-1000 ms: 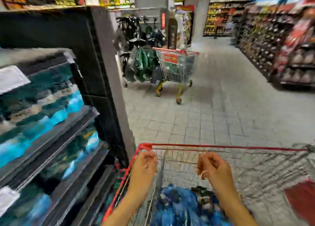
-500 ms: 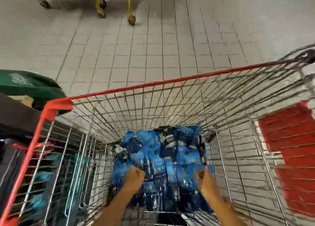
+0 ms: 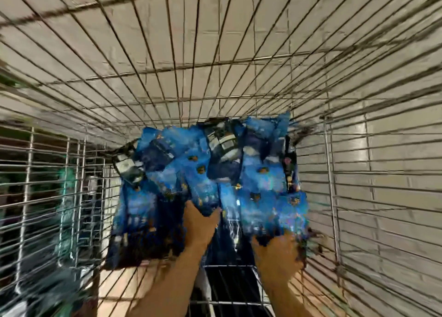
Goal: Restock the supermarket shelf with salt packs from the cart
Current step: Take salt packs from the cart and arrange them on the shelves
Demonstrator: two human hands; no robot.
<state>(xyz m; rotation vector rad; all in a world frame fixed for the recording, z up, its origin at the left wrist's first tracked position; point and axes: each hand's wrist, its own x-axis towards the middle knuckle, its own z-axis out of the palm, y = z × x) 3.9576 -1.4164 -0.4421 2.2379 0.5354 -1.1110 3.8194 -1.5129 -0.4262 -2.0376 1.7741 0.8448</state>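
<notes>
Several blue salt packs (image 3: pixel 167 173) lie in a heap on the bottom of the wire cart (image 3: pixel 215 53). Both my arms reach down into the basket. My left hand (image 3: pixel 199 223) is closed around the near end of a blue pack (image 3: pixel 203 197) in the middle of the heap. My right hand (image 3: pixel 278 252) grips the near edge of the packs on the right side (image 3: pixel 270 209). The picture is blurred, so single packs are hard to tell apart.
The cart's wire walls surround my hands on the left (image 3: pixel 47 197), front and right (image 3: pixel 370 197). Pale floor tiles (image 3: pixel 239 29) show through the mesh. Shelf goods appear dimly through the left wall (image 3: pixel 67 185).
My view has dropped deep into the cart. Both hands have moved from the cart's rim down onto the blue packs and closed on them.
</notes>
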